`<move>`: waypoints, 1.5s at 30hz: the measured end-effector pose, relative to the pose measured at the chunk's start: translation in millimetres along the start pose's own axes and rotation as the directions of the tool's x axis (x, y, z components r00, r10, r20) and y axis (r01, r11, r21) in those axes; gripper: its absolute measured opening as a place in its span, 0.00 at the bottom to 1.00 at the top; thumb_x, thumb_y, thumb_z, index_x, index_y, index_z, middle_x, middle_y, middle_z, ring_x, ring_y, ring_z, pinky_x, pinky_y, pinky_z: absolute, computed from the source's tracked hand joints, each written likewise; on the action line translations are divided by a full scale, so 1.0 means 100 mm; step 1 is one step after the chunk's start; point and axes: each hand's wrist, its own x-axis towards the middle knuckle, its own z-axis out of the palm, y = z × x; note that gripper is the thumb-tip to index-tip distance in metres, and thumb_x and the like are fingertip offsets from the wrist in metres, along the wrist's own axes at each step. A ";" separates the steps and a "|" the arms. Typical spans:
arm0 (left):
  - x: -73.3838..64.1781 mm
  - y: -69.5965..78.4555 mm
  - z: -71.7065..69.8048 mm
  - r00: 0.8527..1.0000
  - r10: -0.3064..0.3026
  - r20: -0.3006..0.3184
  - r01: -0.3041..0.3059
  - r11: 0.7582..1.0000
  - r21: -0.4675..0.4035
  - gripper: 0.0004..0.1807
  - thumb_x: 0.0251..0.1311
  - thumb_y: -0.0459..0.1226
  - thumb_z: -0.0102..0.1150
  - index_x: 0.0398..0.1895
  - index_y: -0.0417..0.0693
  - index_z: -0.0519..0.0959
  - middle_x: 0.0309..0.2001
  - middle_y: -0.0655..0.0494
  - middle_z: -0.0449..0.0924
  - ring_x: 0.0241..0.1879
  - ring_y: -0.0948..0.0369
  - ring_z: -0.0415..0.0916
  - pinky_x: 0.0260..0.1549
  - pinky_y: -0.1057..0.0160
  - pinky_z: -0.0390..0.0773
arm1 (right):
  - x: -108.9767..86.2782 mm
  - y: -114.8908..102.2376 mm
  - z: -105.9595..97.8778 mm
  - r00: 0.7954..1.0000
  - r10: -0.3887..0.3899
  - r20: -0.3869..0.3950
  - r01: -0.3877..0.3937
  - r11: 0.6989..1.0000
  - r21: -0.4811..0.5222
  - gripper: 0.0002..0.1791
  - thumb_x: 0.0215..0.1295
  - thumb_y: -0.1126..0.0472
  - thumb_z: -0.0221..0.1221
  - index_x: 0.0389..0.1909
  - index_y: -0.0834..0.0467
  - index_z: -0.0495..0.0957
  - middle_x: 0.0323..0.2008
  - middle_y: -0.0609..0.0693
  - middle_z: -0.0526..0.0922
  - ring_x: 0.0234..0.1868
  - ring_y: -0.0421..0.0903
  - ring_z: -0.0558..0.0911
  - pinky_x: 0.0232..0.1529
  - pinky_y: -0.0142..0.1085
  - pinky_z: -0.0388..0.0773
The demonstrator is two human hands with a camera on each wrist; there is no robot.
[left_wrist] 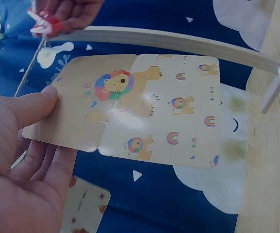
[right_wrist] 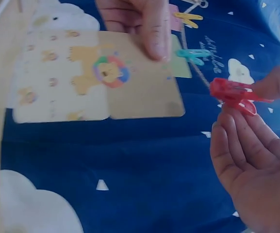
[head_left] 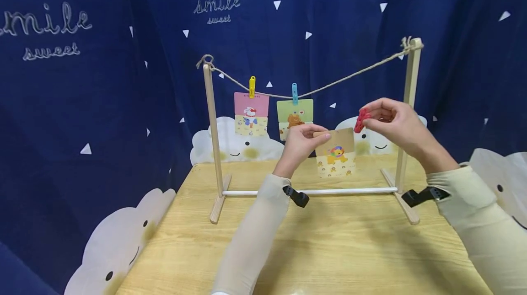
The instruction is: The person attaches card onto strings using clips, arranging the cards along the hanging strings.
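Note:
A tan and cream card with a lion picture (head_left: 335, 160) is pinched at its upper left by my left hand (head_left: 301, 143); the left wrist view shows the thumb (left_wrist: 38, 104) across its front. My right hand (head_left: 399, 126) pinches a red clothespin (head_left: 361, 120) just right of the card and apart from it. In the right wrist view the clothespin (right_wrist: 229, 92) sits between thumb and fingers. Behind the hands a twine line (head_left: 350, 77) sags. On it hang a pink card (head_left: 251, 107) under a yellow clothespin (head_left: 252, 85) and a green card (head_left: 284, 111) under a blue clothespin (head_left: 294, 93).
The twine is tied to two upright wooden posts (head_left: 213, 130), joined low down by a white rod (head_left: 350, 191). The frame stands on a wooden table (head_left: 321, 244). A dark blue curtain (head_left: 164, 80) with clouds hangs behind and at the sides.

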 end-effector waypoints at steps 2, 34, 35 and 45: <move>0.05 0.04 0.04 1.000 -0.006 -0.008 0.006 1.000 -0.002 0.09 0.61 0.43 0.74 0.42 0.52 0.90 0.38 0.61 0.88 0.31 0.65 0.79 0.30 0.68 0.77 | 0.06 -0.07 -0.06 1.000 -0.010 -0.011 0.010 1.000 -0.015 0.19 0.70 0.56 0.68 0.57 0.58 0.79 0.42 0.41 0.88 0.42 0.39 0.85 0.42 0.24 0.79; 0.48 0.32 0.42 0.979 -0.060 -0.193 0.048 0.997 -0.068 0.07 0.60 0.41 0.76 0.39 0.50 0.90 0.33 0.64 0.88 0.31 0.69 0.81 0.29 0.71 0.79 | 1.12 -0.61 -0.32 0.993 -0.023 -0.115 -0.016 0.945 -0.328 0.23 0.71 0.51 0.65 0.61 0.58 0.78 0.48 0.51 0.83 0.44 0.43 0.79 0.47 0.28 0.73; 0.49 0.33 0.42 0.980 -0.056 -0.190 0.043 0.996 -0.074 0.07 0.60 0.40 0.76 0.40 0.49 0.90 0.33 0.63 0.88 0.31 0.69 0.81 0.28 0.71 0.78 | 1.13 -0.61 -0.33 0.993 -0.014 -0.115 -0.024 0.944 -0.329 0.23 0.71 0.51 0.65 0.61 0.58 0.78 0.48 0.52 0.83 0.45 0.43 0.79 0.47 0.29 0.73; 0.54 0.33 0.44 0.974 -0.064 -0.217 0.051 0.997 -0.063 0.07 0.60 0.39 0.76 0.38 0.47 0.90 0.31 0.64 0.87 0.28 0.70 0.77 0.25 0.72 0.75 | 1.22 -0.59 -0.28 0.997 -0.002 -0.077 -0.024 0.939 -0.344 0.18 0.69 0.52 0.67 0.54 0.56 0.82 0.42 0.50 0.87 0.43 0.43 0.80 0.43 0.31 0.72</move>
